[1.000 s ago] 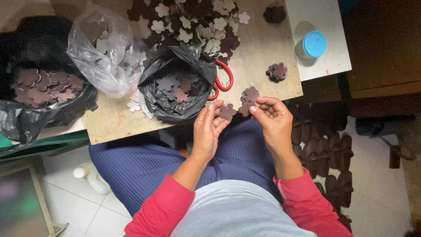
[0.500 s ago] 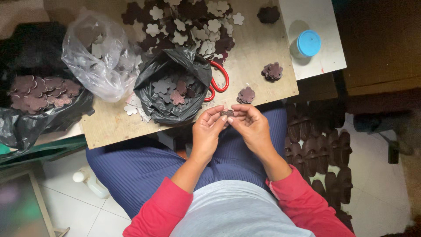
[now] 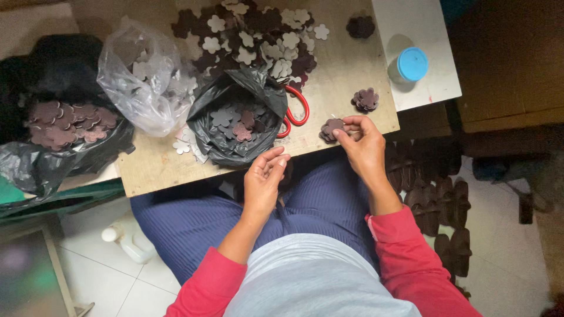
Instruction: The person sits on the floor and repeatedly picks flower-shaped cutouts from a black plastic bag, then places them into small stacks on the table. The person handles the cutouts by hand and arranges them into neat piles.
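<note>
- Since half a second ago the two hands have parted: the right hand [image 3: 364, 147] has gone up to the table edge right of centre, and the left hand [image 3: 264, 179] has dropped back just below the edge, over the lap.
- The right hand's fingers are closed around a small stack of dark flower-shaped cutouts [image 3: 332, 128] lying on the wooden board [image 3: 341, 76]; the stack sits at the very edge, so a nudge could tip pieces down onto the lap or the floor.
- The left hand is loosely curled, fingertips together; I cannot tell whether it pinches a piece. Anything that thin could slip out unnoticed.
- The black bag [image 3: 238, 120] of cutouts, at centre, slumps open towards the near edge; a brush from the left wrist could spill it.
- The red-handled scissors [image 3: 295, 108] lie half under that bag, just beside the right hand's reach; a blind grab there risks meeting the blades.
- A second small stack [image 3: 365, 100] lies near the board's right edge, and the blue-lidded jar [image 3: 409, 64] stands upper right; a wide sweep could scatter one or knock the other.
</note>
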Motion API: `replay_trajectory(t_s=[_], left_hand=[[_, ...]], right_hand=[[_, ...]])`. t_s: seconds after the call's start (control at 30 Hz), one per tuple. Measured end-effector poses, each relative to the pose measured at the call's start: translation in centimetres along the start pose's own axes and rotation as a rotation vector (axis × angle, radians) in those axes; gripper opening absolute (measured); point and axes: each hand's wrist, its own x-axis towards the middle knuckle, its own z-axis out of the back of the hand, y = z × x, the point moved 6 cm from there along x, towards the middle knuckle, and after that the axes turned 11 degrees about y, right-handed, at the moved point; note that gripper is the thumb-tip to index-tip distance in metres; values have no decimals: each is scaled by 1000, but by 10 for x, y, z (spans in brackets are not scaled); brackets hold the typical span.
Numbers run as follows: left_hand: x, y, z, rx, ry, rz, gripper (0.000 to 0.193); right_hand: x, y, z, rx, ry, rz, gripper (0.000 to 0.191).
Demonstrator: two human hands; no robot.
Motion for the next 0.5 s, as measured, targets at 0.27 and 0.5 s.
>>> replay_trajectory(t_s=[0.27, 0.5], left_hand=[[-29, -5, 40, 87, -107, 62, 32], [-39, -9, 49, 85, -131, 45, 32]], right_hand=[[-30, 48, -25, -638, 5, 515, 35], [13, 70, -28, -728, -135, 540, 36]])
